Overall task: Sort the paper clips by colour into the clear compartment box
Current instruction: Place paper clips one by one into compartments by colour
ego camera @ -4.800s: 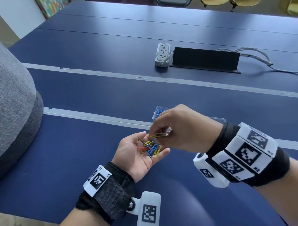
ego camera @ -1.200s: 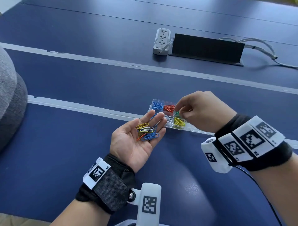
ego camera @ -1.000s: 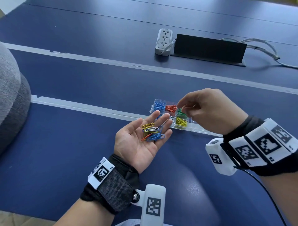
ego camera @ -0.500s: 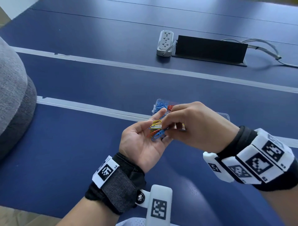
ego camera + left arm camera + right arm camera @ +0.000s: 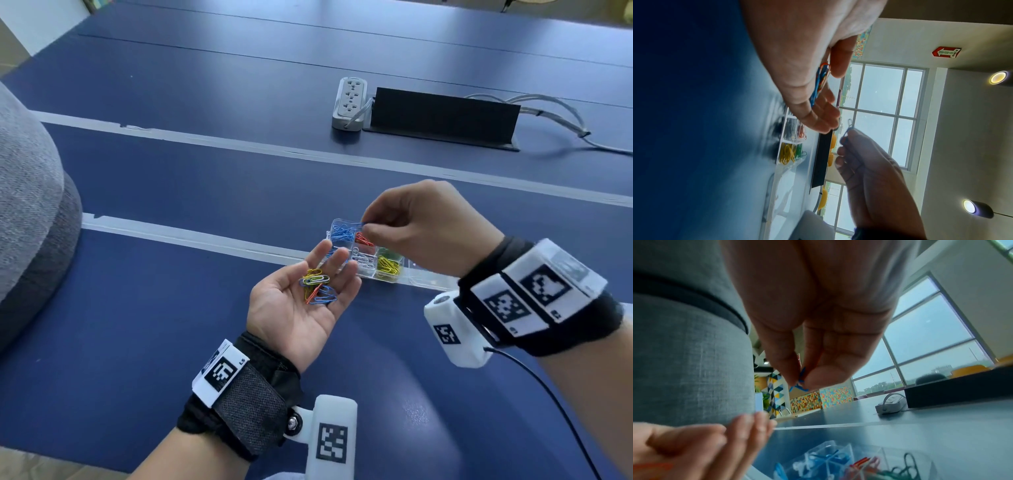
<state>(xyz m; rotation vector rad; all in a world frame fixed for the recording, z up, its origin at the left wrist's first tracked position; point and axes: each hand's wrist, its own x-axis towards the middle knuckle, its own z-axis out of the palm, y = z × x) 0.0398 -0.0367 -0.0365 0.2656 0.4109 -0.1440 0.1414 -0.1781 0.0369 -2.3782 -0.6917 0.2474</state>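
the blue table (image 5: 144,329) carries the clear compartment box (image 5: 368,255), already holding blue, red, white, green and yellow clips in separate cells. your left hand (image 5: 301,301) lies palm up, fingers relaxed, cradling mixed paper clips (image 5: 317,286). your right hand (image 5: 418,228) pinches a blue clip (image 5: 800,382) between thumb and forefinger, above the box's blue cell.

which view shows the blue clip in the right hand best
The right wrist view: the blue clip sits close up, pinched by the right hand. The left wrist view shows it small and dim; the head view shows only a sliver at the fingertips.
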